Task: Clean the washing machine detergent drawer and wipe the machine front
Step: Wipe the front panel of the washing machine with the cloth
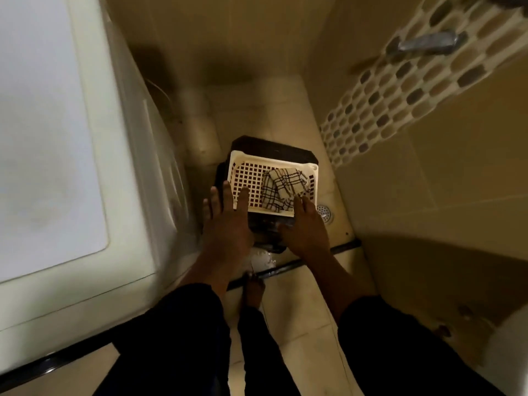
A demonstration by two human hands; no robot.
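The checked cloth lies in the right side of the white basket, just in front of the right hand and farther from the left hand; both hands are flat, apart and hold nothing.

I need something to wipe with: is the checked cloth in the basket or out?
In. The checked cloth lies bunched on the lattice floor of the cream basket, toward its right side.

Washing machine: white. Basket: cream, square-grid lattice. Cloth: white with dark plaid checks. Stool: dark brown. Wall tiles: beige, plus mosaic band of brown and tan ovals. Sleeves: black.
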